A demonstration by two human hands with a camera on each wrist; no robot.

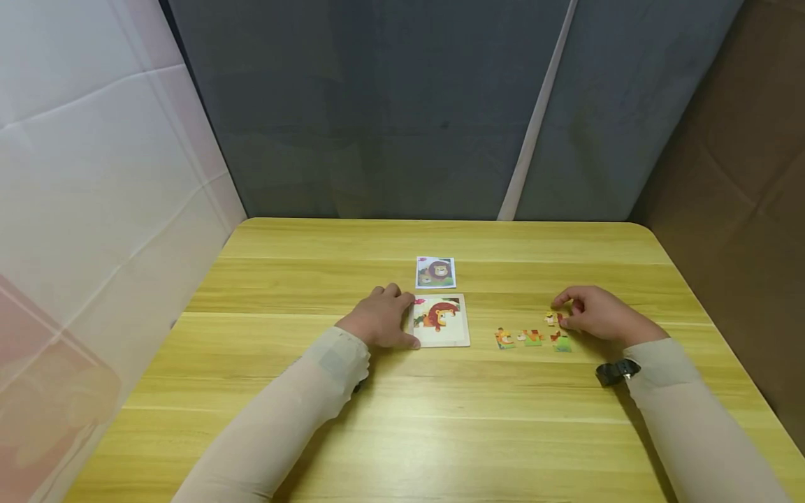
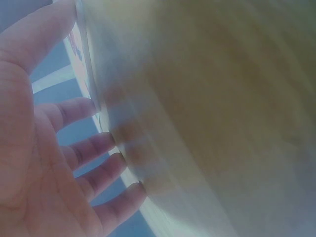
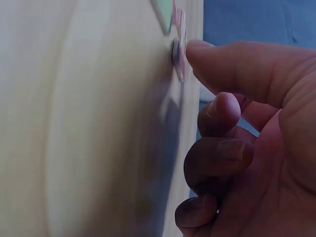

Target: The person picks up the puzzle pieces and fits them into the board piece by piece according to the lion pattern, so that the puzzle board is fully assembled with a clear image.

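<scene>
Loose pieces (image 1: 532, 338) lie right of puzzle board (image 1: 439, 321).

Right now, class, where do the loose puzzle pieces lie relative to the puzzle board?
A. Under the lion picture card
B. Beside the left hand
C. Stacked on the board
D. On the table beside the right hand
D: the loose puzzle pieces lie on the table, close by the right hand, apart from the puzzle board.

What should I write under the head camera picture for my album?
Left hand steadies the lion puzzle board; right hand touches a loose piece.

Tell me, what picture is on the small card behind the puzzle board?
A brown-maned lion on the card; the head view shows it best.
</scene>
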